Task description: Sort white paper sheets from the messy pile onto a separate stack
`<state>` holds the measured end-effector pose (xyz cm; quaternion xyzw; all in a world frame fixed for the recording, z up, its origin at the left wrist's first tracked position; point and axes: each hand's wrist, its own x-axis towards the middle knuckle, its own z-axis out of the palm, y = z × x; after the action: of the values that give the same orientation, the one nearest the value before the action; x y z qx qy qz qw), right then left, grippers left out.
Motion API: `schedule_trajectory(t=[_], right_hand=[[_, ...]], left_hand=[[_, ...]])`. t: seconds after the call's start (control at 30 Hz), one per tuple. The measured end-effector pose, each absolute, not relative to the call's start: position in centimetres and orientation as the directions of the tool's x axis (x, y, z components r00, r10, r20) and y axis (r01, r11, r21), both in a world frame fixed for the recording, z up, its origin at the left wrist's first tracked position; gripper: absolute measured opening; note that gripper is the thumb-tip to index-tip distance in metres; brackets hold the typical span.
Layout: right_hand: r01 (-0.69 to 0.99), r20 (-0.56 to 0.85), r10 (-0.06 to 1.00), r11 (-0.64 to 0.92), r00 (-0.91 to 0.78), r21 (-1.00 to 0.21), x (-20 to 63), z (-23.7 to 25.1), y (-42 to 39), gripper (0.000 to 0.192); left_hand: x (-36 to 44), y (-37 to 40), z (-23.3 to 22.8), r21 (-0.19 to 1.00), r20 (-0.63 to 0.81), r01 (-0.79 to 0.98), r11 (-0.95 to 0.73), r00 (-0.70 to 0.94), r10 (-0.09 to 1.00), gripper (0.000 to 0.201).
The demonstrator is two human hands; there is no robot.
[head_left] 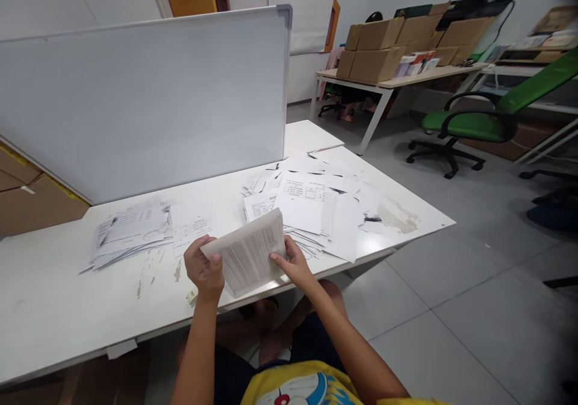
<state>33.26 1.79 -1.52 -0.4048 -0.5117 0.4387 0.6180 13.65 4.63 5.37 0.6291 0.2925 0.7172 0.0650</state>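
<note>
A printed sheet of paper (249, 256) is held up, tilted, above the front edge of the white table. My left hand (205, 266) grips its left side, with the thumb in front and the fingers curled. At its right side my right hand (292, 263) pinches it, the thumb lying on the print. Just behind the left hand, a loose printed sheet (192, 221) lies flat. Further left is a stack of papers (133, 233) with uneven edges. Beyond the right hand, a spread pile of papers (301, 203) covers the table, some sheets overlapping.
A whiteboard (149, 104) stands on the white table (49, 296), with a cardboard box (40, 203) at the left. Right of the table are a green chair (474, 125) and another table (406, 80) bearing cardboard boxes (372, 62). A person sits behind that table, partly hidden.
</note>
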Motion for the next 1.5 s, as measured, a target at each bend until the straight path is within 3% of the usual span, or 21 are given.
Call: schedule_trajectory(t=[0.07,0.17,0.23,0.3,0.4,0.5,0.6,0.7,0.77,0.87,1.03,1.13,1.3,1.5], right_hand=[[-0.172,0.265,0.958,0.281,0.113,-0.944,33.1,-1.6,1.7,0.032],[-0.271,0.219,0.961,0.259,0.169,-0.927,32.7,-1.3,1.5,0.032],[-0.35,0.174,0.957,0.25,0.234,-0.903,32.6,-0.9,1.2,0.034],[-0.404,0.12,0.957,0.223,0.264,-0.887,32.9,-0.6,0.7,0.04],[-0.378,0.013,0.998,0.034,0.06,-0.925,34.3,-0.8,-0.8,0.051],[-0.229,-0.168,0.949,-0.232,-0.266,-0.946,35.4,-1.6,-2.6,0.045],[-0.22,-0.265,0.902,-0.351,-0.34,-0.91,34.7,-2.5,-4.3,0.042],[-0.429,-0.281,0.955,-0.296,-0.099,-0.853,32.5,-3.0,-5.2,0.044],[-0.545,-0.304,0.95,-0.217,0.074,-0.81,30.8,-3.1,-5.3,0.044],[-0.538,-0.315,0.939,-0.196,0.139,-0.82,28.7,-3.4,-5.1,0.045],[-0.298,-0.339,0.941,-0.324,-0.001,-0.898,27.0,-3.8,-5.0,0.052],[-0.252,-0.374,0.927,-0.366,-0.015,-0.896,26.7,-3.8,-5.1,0.054],[-0.283,-0.372,0.928,-0.35,0.025,-0.893,26.0,-3.7,-5.5,0.055],[-0.248,-0.356,0.934,-0.342,0.014,-0.907,25.4,-3.7,-5.9,0.062]], left_hand=[[13.7,4.5,5.3,0.558,0.826,0.191,-0.808,-0.224,0.517,0.045],[13.6,3.8,5.4,0.774,0.63,0.03,-0.633,-0.143,0.764,0.06],[13.5,3.0,5.5,0.906,0.418,0.068,-0.419,0.017,0.908,0.054],[13.5,2.3,5.5,0.952,0.215,0.191,-0.241,0.147,0.966,0.043],[13.5,1.5,5.4,0.941,0.038,0.324,-0.098,0.185,0.982,0.039],[13.3,1.0,5.4,0.914,-0.041,0.402,-0.051,0.217,0.975,0.038],[11.8,0.6,5.5,0.898,-0.012,0.439,-0.036,0.106,0.994,0.04],[9.6,0.6,5.0,0.885,0.13,0.465,-0.002,-0.243,0.961,0.042],[8.5,1.0,4.3,0.853,0.173,0.521,0.021,-0.321,0.931,0.04],[8.3,1.9,2.9,0.746,0.152,0.663,0.058,-0.255,0.955,0.041],[9.2,3.2,1.4,0.495,0.095,0.869,0.005,-0.06,0.994,0.047],[9.1,3.4,1.1,0.407,0.089,0.91,-0.08,0.047,0.995,0.046],[8.9,3.2,0.4,0.262,0.133,0.957,-0.125,0.093,0.987,0.044],[9.4,3.1,-0.1,0.187,0.161,0.968,-0.169,0.14,0.977,0.043]])
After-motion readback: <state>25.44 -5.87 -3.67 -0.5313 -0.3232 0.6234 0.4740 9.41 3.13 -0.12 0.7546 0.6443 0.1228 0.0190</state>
